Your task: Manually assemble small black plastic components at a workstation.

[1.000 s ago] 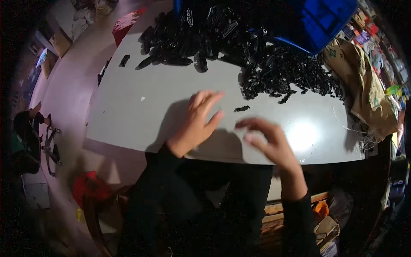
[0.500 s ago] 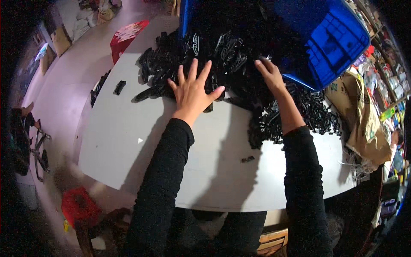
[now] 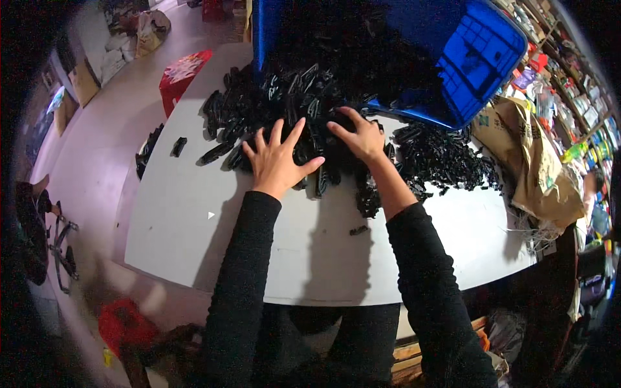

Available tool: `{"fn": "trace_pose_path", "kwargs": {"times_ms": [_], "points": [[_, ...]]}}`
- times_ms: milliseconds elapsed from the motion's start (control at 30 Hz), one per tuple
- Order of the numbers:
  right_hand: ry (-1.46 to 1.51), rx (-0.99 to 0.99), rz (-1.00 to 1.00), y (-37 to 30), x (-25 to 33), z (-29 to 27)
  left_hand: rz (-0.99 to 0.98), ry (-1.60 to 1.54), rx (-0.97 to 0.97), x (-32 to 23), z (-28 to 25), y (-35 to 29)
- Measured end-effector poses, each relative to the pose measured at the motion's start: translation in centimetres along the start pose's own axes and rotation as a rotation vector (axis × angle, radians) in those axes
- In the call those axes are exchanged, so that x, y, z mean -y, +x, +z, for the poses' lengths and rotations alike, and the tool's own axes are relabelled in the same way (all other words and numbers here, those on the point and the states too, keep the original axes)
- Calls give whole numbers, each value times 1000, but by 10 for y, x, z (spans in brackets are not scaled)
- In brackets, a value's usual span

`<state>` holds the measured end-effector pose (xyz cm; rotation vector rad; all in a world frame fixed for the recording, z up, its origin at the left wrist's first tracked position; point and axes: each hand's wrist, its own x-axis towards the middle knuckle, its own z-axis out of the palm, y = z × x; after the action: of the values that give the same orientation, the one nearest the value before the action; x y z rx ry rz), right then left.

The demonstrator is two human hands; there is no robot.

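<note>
Black, glossy, elongated pieces (image 3: 284,97) lie heaped under and beyond the left hand (image 3: 273,163) — spread, fingers apart — and the right hand (image 3: 365,138), curved, thumb and forefinger apart, with a blue, grid-walled plastic crate (image 3: 486,72) beyond the right hand.

Head-worn fisheye, downward over table (image 3: 168,220)

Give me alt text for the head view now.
A spread left hand and a curled right hand reach over a heap of black pieces on a white table. Behind, an open blue bin; at right, a crumpled brown sack.
</note>
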<state>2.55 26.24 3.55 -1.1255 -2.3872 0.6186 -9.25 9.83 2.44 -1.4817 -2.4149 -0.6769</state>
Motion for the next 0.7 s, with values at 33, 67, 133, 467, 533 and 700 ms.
{"fn": "trace_pose_path", "kwargs": {"times_ms": [33,67,133,467,533,700], "points": [[-61,-6,-15,-6,3,2,-11,3,2,0,-4,-7],[-67,-16,-33,-13,8,2,-5,6,-1,-1,-9,-13],[-65,24,-45,-25,15,-1,-44,13,31,-2,-18,-27],[-36,62,-130,-92,54,7,-55,106,37,4,-55,-95],[-36,39,-129,-107,58,6,-28,93,26,5,-62,-106],[-58,-45,-136,-140,69,17,6,82,36,16,-73,-128]]}}
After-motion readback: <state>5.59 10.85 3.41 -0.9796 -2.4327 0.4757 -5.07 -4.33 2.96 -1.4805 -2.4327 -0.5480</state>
